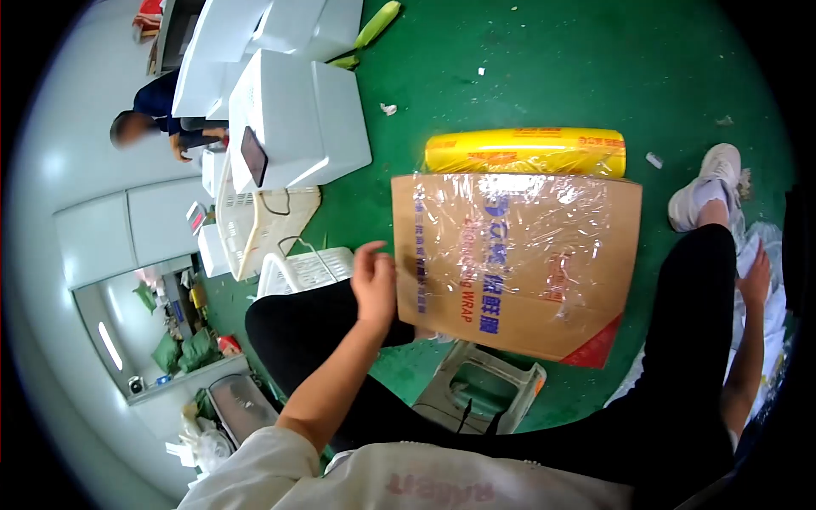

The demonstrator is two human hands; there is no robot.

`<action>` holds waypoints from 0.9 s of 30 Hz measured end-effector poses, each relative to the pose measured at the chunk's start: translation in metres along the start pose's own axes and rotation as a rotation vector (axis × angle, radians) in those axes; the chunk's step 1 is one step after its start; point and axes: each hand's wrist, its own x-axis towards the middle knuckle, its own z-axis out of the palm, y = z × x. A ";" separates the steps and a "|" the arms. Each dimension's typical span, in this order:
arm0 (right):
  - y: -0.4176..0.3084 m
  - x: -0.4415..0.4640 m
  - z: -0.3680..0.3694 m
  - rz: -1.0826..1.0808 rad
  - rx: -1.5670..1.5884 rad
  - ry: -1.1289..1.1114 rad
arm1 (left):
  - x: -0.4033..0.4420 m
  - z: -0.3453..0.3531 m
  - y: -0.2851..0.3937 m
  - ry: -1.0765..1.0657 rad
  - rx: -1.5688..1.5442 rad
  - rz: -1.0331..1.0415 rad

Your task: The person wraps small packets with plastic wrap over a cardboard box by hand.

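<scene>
**Wrap box between the knees, both hands off to its sides**

Cardboard box [514, 268] sits in front of the person, between the legs, printed side toward the camera. Blue and red print, "WRAP" legible, red corner at the near right. Clear film [565, 225] lies across most of that face, wrinkled and glossy. Yellow roll [523, 153] runs along the box's far edge, lengthwise, film around it too.

Left hand [374, 285]: at the box's left edge, above the left thigh. Fingers loosely bent and a bit apart, nothing visible in them. Contact with the cardboard: can't tell.

Right hand [753, 276]: well apart from the box, outside the right thigh, by a heap of clear plastic [769, 331]. Can't tell if its fingers are clamped on any of it.

Grey stool [442, 387] partly shows below the box's near edge; can't tell if it bears the box. Green floor [544, 85] all round, small scraps on it.

Off to the left: white foam boxes [340, 119], dark flat device [253, 157] on one, white basket [310, 268] near the left knee. Another person [155, 100] bends behind the foam boxes.
</scene>
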 end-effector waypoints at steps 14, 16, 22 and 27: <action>-0.317 -0.118 -0.350 -0.673 0.364 0.337 | -0.035 0.058 -0.020 0.036 0.246 0.139; -0.394 -0.142 -0.365 -0.774 0.381 0.218 | -0.034 0.060 -0.043 -0.044 -0.113 0.008; -0.523 -0.165 -0.250 -0.860 0.251 0.185 | -0.030 0.045 -0.045 -0.244 -0.530 -0.128; -0.472 -0.195 -0.260 -0.371 0.677 0.314 | -0.016 0.028 -0.042 -0.409 -0.595 -0.338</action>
